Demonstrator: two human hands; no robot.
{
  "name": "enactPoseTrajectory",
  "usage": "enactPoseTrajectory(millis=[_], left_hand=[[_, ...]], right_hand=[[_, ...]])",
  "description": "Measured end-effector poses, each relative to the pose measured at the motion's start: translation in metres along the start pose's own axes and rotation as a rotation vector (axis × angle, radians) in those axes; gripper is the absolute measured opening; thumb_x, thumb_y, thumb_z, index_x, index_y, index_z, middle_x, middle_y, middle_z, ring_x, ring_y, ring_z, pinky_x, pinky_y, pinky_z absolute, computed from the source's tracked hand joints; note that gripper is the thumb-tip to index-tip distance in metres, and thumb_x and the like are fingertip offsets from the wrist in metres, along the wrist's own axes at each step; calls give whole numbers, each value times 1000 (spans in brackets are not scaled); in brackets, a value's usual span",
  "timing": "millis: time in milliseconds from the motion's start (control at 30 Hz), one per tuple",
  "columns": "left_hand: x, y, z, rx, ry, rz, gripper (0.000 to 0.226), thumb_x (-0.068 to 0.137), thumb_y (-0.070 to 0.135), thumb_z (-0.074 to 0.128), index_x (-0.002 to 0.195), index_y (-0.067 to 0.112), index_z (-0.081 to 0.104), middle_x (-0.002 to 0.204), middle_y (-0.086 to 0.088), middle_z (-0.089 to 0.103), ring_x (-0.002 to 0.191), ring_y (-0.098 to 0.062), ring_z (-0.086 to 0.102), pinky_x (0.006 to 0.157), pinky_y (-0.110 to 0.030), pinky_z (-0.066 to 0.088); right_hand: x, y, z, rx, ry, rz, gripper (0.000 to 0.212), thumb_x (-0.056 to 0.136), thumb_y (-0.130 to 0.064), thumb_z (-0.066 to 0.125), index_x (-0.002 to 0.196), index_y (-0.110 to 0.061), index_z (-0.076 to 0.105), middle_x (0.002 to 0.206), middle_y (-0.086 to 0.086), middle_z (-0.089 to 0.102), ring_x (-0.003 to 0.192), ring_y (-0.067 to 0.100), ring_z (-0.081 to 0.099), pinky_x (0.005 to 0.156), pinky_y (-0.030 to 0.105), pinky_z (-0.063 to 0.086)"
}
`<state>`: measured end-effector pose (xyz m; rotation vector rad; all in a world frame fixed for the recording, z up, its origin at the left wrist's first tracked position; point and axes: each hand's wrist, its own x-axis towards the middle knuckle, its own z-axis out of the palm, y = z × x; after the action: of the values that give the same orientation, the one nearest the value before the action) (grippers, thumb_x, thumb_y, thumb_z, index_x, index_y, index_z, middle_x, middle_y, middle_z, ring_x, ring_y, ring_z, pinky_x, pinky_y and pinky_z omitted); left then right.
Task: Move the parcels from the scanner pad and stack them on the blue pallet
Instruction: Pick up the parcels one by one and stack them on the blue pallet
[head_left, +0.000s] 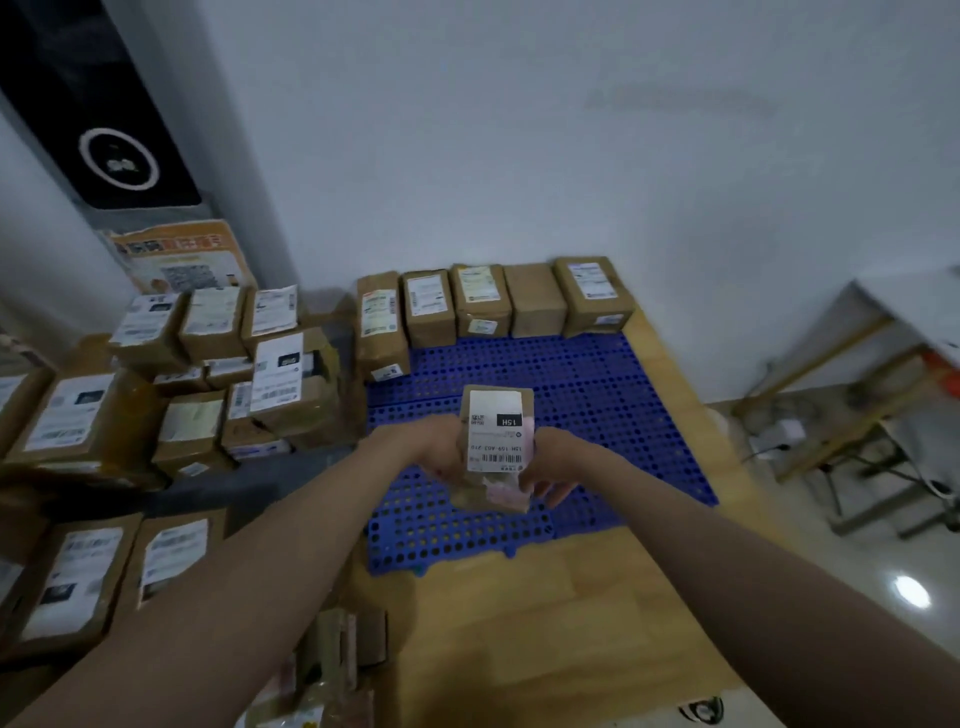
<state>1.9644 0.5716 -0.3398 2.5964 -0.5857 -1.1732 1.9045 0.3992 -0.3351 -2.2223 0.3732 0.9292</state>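
I hold a small brown parcel (496, 441) with a white label above the blue pallet (597, 395). My left hand (441, 449) grips its left side and my right hand (553, 470) grips its right side, fingers curled under it. A row of several brown parcels (483, 304) stands along the pallet's far edge against the wall. Many more labelled parcels (208, 374) are piled to the left on a dark grey surface (249, 483), likely the scanner pad.
The pallet lies on a wooden board (519, 613) on the floor. A tall black-and-white machine (104, 130) stands at the back left. A white table with a wooden frame (883, 364) and cables sit at the right. Loose parcels (332, 675) lie near my feet.
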Motion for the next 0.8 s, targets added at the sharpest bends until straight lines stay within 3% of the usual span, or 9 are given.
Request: enactPoseTrajectory(millis=[67,133,300,433,567,700,800], left_hand=[[15,17,0,-25,15,32,24,84,21,71,98,25,52,94,4,58,77,-12,60,61,-23,49],[30,34,1,-55,13,44,31,85,17,70,106,24,48,92,8,53,74,-8,58,52,-18,45],[72,75,4,-128,16,64,32,84,22,74,100,32,48,90,11,52,74,-5,56,45,-15,42],[108,108,7,-170,51,-10,57,81,32,76,125,16,42,90,7,49,76,-7,51,59,-24,43],[144,143,2,-199,86,-80,72,81,31,76,135,10,33,118,-6,53,100,-21,56,73,-31,45],[180,172,-3,-201,135,-110,77,83,26,75,140,6,28,125,-12,52,106,-26,57,84,-37,52],[207,189,-7,-200,146,-126,79,84,20,74,143,4,24,126,-14,51,105,-28,58,87,-40,54]], right_hand=[[3,15,-13,22,25,13,44,88,4,63,130,-1,52,121,22,63,102,30,68,70,35,60],[6,30,-27,25,50,22,43,87,3,64,128,-3,52,121,21,63,100,29,69,68,34,60],[22,71,-63,31,74,40,32,85,3,66,112,-8,53,116,19,65,94,27,70,66,35,61],[42,100,-100,8,89,28,40,82,4,68,115,-6,50,115,20,64,92,28,71,63,35,61],[67,123,-139,-41,99,0,36,79,8,69,97,-9,43,114,18,60,93,31,70,71,41,62],[98,147,-174,-76,97,-1,56,77,9,72,123,-3,41,122,17,51,94,33,69,69,41,61],[120,162,-197,-145,99,-16,61,74,9,73,127,-2,45,122,19,55,87,33,70,66,42,62]])
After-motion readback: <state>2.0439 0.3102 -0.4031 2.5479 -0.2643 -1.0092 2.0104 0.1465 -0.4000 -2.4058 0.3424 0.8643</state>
